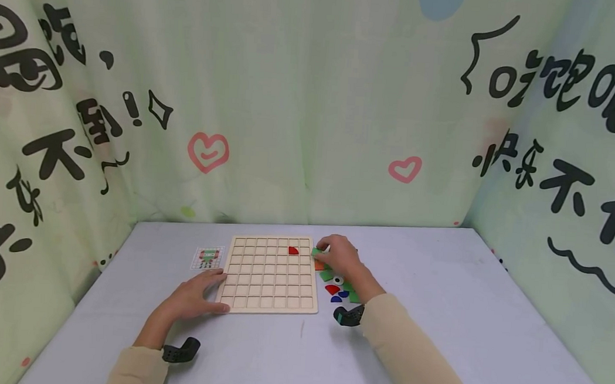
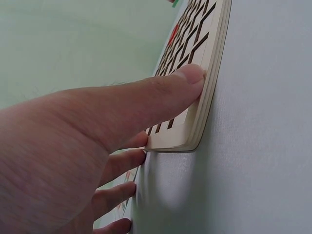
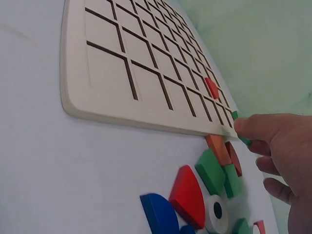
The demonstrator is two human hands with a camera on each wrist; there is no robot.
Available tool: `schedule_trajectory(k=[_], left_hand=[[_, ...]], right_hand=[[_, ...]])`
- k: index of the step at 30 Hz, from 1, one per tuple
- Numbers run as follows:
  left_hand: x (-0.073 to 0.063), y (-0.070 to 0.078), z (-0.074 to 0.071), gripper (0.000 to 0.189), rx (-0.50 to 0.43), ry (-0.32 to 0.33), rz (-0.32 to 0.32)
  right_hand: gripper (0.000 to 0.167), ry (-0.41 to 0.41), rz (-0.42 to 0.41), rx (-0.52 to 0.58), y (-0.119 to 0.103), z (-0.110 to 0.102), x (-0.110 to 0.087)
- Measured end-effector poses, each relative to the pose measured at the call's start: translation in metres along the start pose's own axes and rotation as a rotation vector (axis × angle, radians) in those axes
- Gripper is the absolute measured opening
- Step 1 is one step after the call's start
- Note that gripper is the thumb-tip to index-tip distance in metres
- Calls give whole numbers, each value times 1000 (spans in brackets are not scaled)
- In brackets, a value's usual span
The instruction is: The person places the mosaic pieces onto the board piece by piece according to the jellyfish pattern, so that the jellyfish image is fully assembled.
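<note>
A wooden grid board lies on the table, with a red quarter-round piece in a cell near its far right. My left hand touches the board's near left corner; its extended thumb presses the near edge while the other fingers lie along the left side. At the far right edge, my right hand pinches a green piece between thumb and index finger. That piece's full shape is hidden by the fingers. Below this hand lie an orange piece and a green block.
Right of the board are more loose pieces: a red wedge, a blue half-round and a white ring. A printed picture card lies left of the board. A printed curtain surrounds the white table.
</note>
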State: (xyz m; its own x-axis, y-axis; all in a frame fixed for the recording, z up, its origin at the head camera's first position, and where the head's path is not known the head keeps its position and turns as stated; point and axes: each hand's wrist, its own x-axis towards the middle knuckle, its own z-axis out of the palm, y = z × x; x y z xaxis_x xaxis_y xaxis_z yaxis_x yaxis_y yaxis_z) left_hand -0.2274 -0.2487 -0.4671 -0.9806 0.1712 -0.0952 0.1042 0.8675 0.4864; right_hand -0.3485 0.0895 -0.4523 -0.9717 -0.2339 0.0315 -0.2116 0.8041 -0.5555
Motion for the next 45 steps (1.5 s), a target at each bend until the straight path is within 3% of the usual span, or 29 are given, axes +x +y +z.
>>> schedule_trajectory(k=[4,12,19,31,45], left_hand=[[1,1,1,86,-6,-6,-8],[-1,4,-1,85,1,-4,-5],[-1,5,-1,85,1,-2,-7],[0,3,0,85,-12,-1,-12],[0,-1,2,86,-10,11,0]], right_hand=[[18,6,-44,11,-6,10,3],[9,4,-56,-13,-23,25,6],[7,56,-111,-69,-34,36,10],[13,61,-87,-61,-40,39,9],[12,87,-186,-84,-49,45,16]])
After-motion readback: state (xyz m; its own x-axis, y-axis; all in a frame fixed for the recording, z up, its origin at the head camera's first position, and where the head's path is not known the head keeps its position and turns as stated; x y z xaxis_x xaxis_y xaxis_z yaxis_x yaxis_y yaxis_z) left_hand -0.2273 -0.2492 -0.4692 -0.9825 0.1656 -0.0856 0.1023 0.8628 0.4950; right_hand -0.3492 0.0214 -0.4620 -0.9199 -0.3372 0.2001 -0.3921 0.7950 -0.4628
